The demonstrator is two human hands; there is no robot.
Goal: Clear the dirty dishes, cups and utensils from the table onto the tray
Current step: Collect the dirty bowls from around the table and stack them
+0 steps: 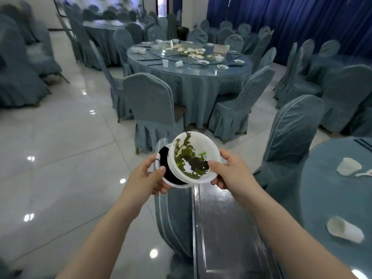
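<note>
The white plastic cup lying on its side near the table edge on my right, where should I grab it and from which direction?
Judging by its pose, come from above and pinch the white plastic cup across its round body near the middle. It lies on its side on the blue tablecloth, mouth at its left end, so the curved wall is the exposed part. The right hand is nearer, once free.

Stacked bowls (pixel 191 158) held between left hand (pixel 145 178) and right hand (pixel 229 174), above tray (pixel 227 228); table (pixel 322 198) right; chair (pixel 173 218) left of tray.
</note>
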